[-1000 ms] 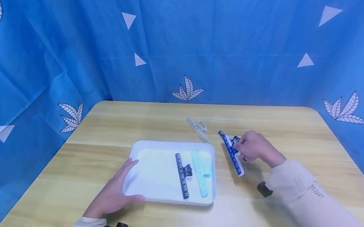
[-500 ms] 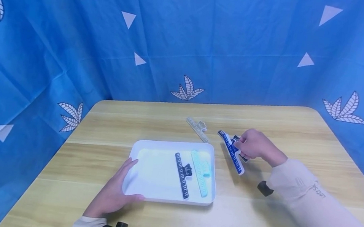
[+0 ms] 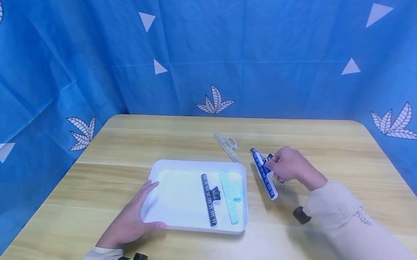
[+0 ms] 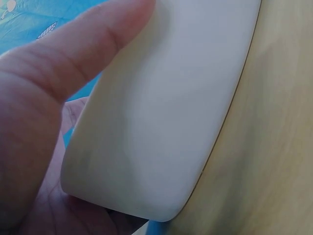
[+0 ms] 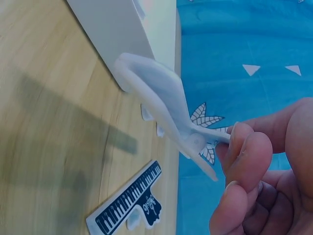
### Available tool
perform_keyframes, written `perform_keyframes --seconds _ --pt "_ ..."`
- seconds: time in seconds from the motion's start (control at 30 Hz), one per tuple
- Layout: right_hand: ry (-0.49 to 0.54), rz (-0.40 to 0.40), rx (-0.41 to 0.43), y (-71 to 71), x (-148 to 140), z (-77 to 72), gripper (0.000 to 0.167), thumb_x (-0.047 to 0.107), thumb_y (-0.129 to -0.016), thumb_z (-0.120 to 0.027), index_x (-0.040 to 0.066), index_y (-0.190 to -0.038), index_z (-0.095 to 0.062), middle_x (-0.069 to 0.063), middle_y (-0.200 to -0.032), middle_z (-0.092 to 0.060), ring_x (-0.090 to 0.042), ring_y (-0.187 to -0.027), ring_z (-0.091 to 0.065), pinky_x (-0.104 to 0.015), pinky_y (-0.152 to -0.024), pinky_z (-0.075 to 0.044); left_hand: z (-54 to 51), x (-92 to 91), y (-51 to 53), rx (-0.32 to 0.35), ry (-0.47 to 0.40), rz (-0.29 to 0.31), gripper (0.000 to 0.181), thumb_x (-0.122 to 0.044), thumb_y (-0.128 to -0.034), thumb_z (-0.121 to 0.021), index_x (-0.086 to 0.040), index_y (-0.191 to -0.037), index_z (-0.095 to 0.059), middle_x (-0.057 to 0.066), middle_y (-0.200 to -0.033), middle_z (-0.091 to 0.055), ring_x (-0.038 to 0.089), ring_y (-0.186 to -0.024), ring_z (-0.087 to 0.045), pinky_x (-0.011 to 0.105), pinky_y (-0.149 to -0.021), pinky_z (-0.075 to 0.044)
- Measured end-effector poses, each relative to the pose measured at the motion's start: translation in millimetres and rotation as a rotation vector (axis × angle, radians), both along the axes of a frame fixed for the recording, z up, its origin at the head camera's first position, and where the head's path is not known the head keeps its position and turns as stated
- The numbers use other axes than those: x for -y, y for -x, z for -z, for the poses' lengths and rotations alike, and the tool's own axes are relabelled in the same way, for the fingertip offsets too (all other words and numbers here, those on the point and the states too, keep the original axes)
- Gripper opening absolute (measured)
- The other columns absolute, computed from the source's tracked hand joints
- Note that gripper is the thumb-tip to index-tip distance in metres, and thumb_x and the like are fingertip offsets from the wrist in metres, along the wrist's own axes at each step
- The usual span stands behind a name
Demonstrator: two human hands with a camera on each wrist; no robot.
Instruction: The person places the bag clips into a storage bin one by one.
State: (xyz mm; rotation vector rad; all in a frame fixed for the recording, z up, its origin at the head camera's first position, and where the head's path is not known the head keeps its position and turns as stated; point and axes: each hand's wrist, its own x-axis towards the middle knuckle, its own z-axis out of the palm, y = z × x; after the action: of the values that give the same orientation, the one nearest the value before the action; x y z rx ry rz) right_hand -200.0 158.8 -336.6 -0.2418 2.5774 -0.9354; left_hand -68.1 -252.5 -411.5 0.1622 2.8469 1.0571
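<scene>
In the head view my left hand (image 3: 131,221) rests at the near left corner of a white tray (image 3: 176,226). The left wrist view shows its thumb (image 4: 93,41) laid along the tray's outer wall (image 4: 166,112). My right hand (image 3: 287,164) pinches a blue clip (image 3: 263,174) with a piano-key pattern. Seen end-on in the right wrist view, the held clip (image 5: 154,93) is tilted, one handle between thumb and fingers, above the table. Under it a black piano-key clip (image 5: 132,196) lies on the table, mostly hidden in the head view.
Inside the tray lie a black clip (image 3: 209,200) and a mint-green clip (image 3: 229,198), side by side at the right. A clear greyish clip (image 3: 227,148) is behind the tray on the wooden table (image 3: 77,192). Blue patterned cloth (image 3: 212,38) hangs behind.
The blue clip in my right hand has shifted and turned very slightly. My left hand stays at the tray, and the other clips lie where they were.
</scene>
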Motion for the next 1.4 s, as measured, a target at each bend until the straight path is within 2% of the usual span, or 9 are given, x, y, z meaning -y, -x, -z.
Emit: perform_keyframes --seconds 0.17,0.47,0.67,1.03,1.4 --pt "0.037 -0.003 0.012 -1.4 2.8 2.8 0.020 0.016 -0.097 -0.055 -0.001 -0.091 -0.066 -0.012 -0.068 -0.064 -0.018 -0.055 -0.056 -0.028 -0.056 -0.048 2.3 1.9 -2.4 -0.003 -0.010 -0.003 0.107 -0.055 -0.0677 -0.082 -0.021 -0.152 -0.026 0.012 -0.161 -0.011 0.039 -0.144 -0.016 0.065 -0.109 -0.019" --pt "0.019 -0.015 -0.011 -1.4 4.2 0.1 0.022 0.017 -0.098 -0.054 0.001 -0.088 -0.065 -0.013 -0.069 -0.063 -0.017 -0.054 -0.055 -0.029 -0.055 -0.049 -2.4 -0.5 0.2 0.022 -0.002 0.000 0.107 -0.055 -0.0689 -0.082 -0.021 -0.152 -0.025 0.013 -0.161 -0.010 0.040 -0.144 -0.015 0.065 -0.108 -0.019" --pt "0.015 -0.026 -0.018 -2.5 6.3 0.8 0.024 0.017 -0.098 -0.054 0.003 -0.084 -0.066 -0.011 -0.066 -0.062 -0.015 -0.050 -0.051 -0.031 -0.054 -0.048 -1.1 -0.5 -0.3 0.023 0.002 -0.012 0.109 -0.056 -0.0668 -0.082 -0.021 -0.152 -0.025 0.013 -0.161 -0.010 0.040 -0.144 -0.016 0.065 -0.108 -0.019" --pt "-0.031 -0.035 -0.031 2.8 7.0 -3.5 0.024 0.019 -0.098 -0.053 0.001 -0.091 -0.067 -0.010 -0.068 -0.063 -0.024 -0.058 -0.061 -0.041 -0.064 -0.055 0.0 0.6 2.4 0.002 -0.003 0.000 0.107 -0.055 -0.0684 -0.082 -0.023 -0.153 -0.024 0.012 -0.162 -0.009 0.040 -0.144 -0.014 0.065 -0.109 -0.018" --pt "-0.029 -0.043 -0.037 0.7 8.7 -4.5 0.025 0.019 -0.098 -0.054 -0.001 -0.090 -0.066 -0.011 -0.068 -0.064 -0.023 -0.056 -0.059 -0.030 -0.052 -0.048 1.1 0.8 0.6 -0.005 -0.015 0.004 0.107 -0.054 -0.0678 -0.083 -0.021 -0.153 -0.026 0.012 -0.161 -0.011 0.039 -0.144 -0.016 0.064 -0.109 -0.019"
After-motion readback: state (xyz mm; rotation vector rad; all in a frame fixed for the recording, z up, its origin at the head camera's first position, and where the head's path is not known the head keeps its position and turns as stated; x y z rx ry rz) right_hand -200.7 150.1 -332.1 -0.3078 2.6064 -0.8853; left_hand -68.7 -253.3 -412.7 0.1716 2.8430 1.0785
